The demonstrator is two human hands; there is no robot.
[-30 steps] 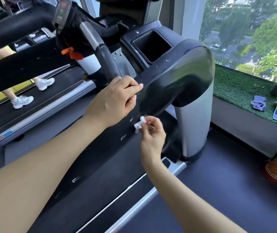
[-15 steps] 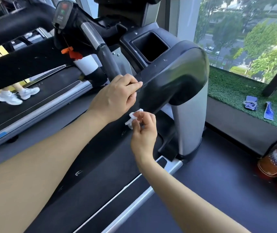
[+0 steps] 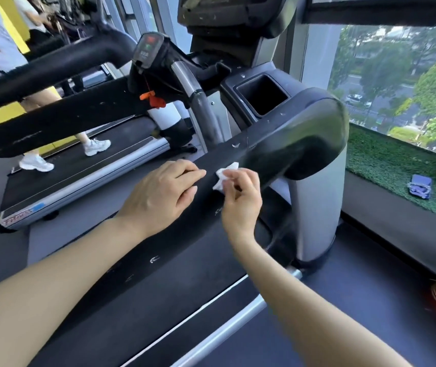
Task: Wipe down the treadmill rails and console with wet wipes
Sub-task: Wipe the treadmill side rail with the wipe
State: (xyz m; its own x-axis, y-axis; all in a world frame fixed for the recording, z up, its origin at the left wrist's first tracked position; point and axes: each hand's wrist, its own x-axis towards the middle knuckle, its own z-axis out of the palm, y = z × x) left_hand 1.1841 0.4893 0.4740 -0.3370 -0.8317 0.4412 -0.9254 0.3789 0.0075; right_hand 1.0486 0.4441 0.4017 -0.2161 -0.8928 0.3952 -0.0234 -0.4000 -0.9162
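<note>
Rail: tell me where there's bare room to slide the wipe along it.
The rail lies bare from the left hand back toward the camera. Crowded at the bend: the right hand pinches the wipe there, close beside the left.

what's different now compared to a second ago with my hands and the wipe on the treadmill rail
The right hand, pinching the wipe throughout, slid it up the rail toward the curved end. The left hand kept resting on the rail.

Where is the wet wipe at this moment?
In the head view, centre frame, the wet wipe is pinched in the right hand against the black treadmill rail, just right of the left hand.
</note>
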